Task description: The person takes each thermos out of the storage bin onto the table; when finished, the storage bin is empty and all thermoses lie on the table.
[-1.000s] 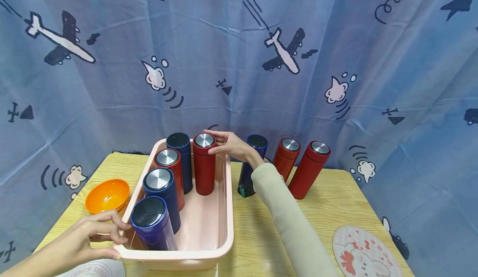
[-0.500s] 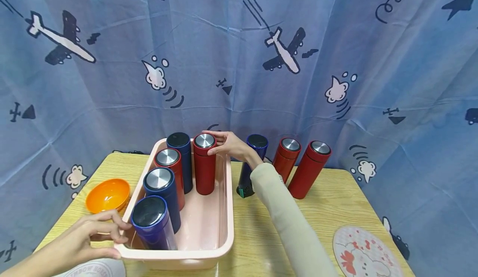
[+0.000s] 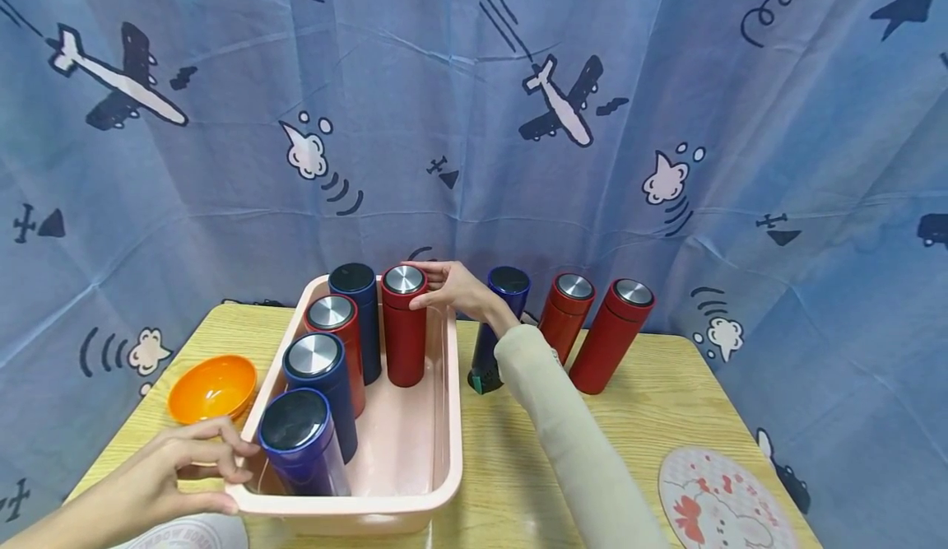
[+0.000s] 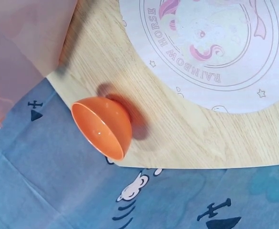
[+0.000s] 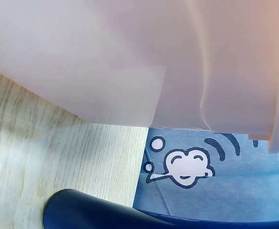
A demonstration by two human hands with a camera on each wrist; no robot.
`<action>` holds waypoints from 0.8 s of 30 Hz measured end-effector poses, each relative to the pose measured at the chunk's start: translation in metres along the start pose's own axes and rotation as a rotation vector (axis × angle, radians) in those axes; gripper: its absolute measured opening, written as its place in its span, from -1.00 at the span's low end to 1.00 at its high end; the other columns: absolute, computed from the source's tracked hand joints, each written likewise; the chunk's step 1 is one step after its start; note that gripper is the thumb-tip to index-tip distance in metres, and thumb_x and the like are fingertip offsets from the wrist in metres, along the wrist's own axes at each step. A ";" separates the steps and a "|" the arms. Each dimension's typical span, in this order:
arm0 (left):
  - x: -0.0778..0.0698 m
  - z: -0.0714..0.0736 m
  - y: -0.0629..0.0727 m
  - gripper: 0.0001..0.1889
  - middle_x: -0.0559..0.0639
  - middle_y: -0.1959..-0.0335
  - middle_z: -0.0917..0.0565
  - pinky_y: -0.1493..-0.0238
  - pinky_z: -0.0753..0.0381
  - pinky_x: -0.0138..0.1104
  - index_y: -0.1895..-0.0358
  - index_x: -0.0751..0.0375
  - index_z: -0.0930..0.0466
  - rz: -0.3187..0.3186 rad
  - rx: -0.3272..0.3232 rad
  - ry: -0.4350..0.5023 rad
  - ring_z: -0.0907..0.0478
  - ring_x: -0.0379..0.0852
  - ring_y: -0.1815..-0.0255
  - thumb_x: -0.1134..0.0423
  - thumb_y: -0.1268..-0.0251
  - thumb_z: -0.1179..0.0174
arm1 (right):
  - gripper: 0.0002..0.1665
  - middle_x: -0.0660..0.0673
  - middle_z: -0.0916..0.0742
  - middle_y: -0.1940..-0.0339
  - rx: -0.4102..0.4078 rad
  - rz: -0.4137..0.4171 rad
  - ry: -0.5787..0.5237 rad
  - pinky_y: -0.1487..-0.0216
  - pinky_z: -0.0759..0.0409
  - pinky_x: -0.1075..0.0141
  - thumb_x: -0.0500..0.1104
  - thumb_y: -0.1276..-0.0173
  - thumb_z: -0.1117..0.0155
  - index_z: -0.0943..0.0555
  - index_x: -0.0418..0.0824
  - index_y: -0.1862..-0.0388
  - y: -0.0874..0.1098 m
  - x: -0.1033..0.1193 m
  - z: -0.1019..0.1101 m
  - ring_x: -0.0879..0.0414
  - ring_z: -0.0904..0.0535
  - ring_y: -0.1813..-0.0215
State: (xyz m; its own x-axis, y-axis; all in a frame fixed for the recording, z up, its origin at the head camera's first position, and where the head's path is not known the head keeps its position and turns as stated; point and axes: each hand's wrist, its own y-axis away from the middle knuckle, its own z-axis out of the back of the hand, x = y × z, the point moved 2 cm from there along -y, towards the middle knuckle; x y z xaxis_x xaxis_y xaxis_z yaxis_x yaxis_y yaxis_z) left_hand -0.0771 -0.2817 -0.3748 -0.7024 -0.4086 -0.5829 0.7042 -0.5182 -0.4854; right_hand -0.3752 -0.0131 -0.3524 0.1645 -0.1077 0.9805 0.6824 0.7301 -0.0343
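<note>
A pink plastic bin (image 3: pixel 396 450) holds several thermos bottles, all upright. My right hand (image 3: pixel 461 292) grips the top of a red thermos (image 3: pixel 406 343) with a silver lid, which stands at the bin's back right. At the near left corner my left hand (image 3: pixel 174 468) holds the bin's rim, fingers bent over it. Close to those fingers is a purple-blue thermos (image 3: pixel 307 450). Behind it come a navy one with a silver lid (image 3: pixel 317 355), an orange-red one (image 3: pixel 333 313) and a dark-lidded navy one (image 3: pixel 355 279). Neither wrist view shows the grips; the bin's wall (image 5: pixel 106 62) fills much of the right one.
Right of the bin, a blue thermos (image 3: pixel 509 281) stands partly behind my right arm, beside two red ones (image 3: pixel 566 310) (image 3: pixel 615 335). An orange bowl (image 3: pixel 215 388) sits left of the bin. Round mats lie front right (image 3: pixel 726 500) and front left (image 4: pixel 201 52). A curtain (image 3: pixel 474 162) hangs behind.
</note>
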 end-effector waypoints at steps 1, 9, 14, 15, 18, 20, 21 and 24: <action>0.000 0.000 0.000 -0.60 -0.07 0.19 -0.57 0.17 -0.58 -0.61 0.30 -0.04 -0.58 -0.002 0.000 0.002 -0.57 -0.28 0.07 0.47 0.22 -0.48 | -0.23 -0.25 -0.61 -0.19 -0.005 -0.002 0.001 -0.18 -0.53 0.21 -0.46 -0.12 -0.40 -0.41 -0.24 -0.35 0.000 0.000 0.000 -0.01 -0.56 -0.18; 0.000 0.000 0.000 -0.61 -0.06 0.18 -0.56 0.21 -0.61 -0.57 0.27 0.00 -0.60 0.033 0.034 0.064 -0.56 -0.28 0.05 0.53 0.15 -0.44 | -0.22 -0.25 -0.61 -0.18 -0.005 0.013 0.015 -0.18 -0.53 0.21 -0.44 -0.13 -0.40 -0.40 -0.25 -0.36 0.001 -0.001 0.000 -0.01 -0.57 -0.18; 0.001 0.001 0.001 -0.60 -0.06 0.18 -0.56 0.20 -0.60 -0.58 0.28 -0.01 -0.59 0.017 0.022 0.040 -0.57 -0.28 0.06 0.51 0.17 -0.46 | -0.24 -0.26 -0.62 -0.17 -0.028 0.045 0.014 -0.18 -0.53 0.23 -0.44 -0.15 -0.38 -0.39 -0.27 -0.35 0.002 0.001 -0.002 -0.01 -0.57 -0.18; 0.000 0.001 0.001 -0.60 -0.06 0.18 -0.56 0.20 -0.60 -0.58 0.28 -0.01 -0.59 0.013 0.019 0.032 -0.57 -0.28 0.06 0.50 0.18 -0.46 | -0.25 -0.26 -0.62 -0.16 -0.035 0.048 0.015 -0.17 -0.53 0.24 -0.44 -0.15 -0.38 -0.40 -0.27 -0.35 0.002 0.001 -0.003 -0.01 -0.57 -0.17; -0.001 0.000 0.000 -0.61 -0.08 0.18 -0.57 0.19 -0.60 -0.58 0.28 -0.04 -0.60 0.021 0.013 0.018 -0.56 -0.28 0.07 0.47 0.16 -0.47 | -0.26 -0.26 -0.63 -0.15 -0.058 0.053 0.018 -0.17 -0.53 0.24 -0.43 -0.14 -0.40 -0.41 -0.28 -0.34 0.002 0.002 -0.004 -0.01 -0.58 -0.17; -0.001 0.000 0.000 -0.62 -0.10 0.18 -0.57 0.19 -0.60 -0.58 0.27 -0.07 -0.60 0.033 0.013 0.010 -0.56 -0.29 0.07 0.44 0.14 -0.47 | -0.25 -0.25 -0.63 -0.15 -0.074 0.051 0.028 -0.17 -0.53 0.25 -0.42 -0.13 -0.41 -0.41 -0.27 -0.34 0.003 0.003 -0.005 -0.01 -0.58 -0.17; -0.002 0.000 -0.001 -0.63 -0.11 0.18 -0.57 0.19 -0.60 -0.58 0.27 -0.08 -0.60 0.041 0.014 0.008 -0.56 -0.29 0.07 0.43 0.13 -0.47 | -0.25 -0.25 -0.63 -0.15 -0.081 0.049 0.032 -0.17 -0.53 0.25 -0.42 -0.13 -0.42 -0.41 -0.27 -0.33 0.004 0.003 -0.006 -0.01 -0.58 -0.17; -0.002 0.001 -0.001 -0.64 -0.12 0.18 -0.57 0.19 -0.59 -0.58 0.28 -0.09 -0.59 0.044 0.015 0.008 -0.56 -0.30 0.08 0.42 0.11 -0.46 | -0.23 -0.25 -0.63 -0.15 -0.089 0.044 0.036 -0.16 -0.54 0.25 -0.42 -0.12 -0.42 -0.41 -0.27 -0.34 0.006 0.005 -0.006 -0.01 -0.58 -0.17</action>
State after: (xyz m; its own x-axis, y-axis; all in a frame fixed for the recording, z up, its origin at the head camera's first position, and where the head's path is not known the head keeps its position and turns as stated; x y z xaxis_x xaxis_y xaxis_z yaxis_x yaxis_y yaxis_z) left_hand -0.0762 -0.2807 -0.3726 -0.6697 -0.4256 -0.6085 0.7329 -0.5110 -0.4491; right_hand -0.3655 -0.0133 -0.3491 0.2200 -0.1016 0.9702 0.7344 0.6719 -0.0962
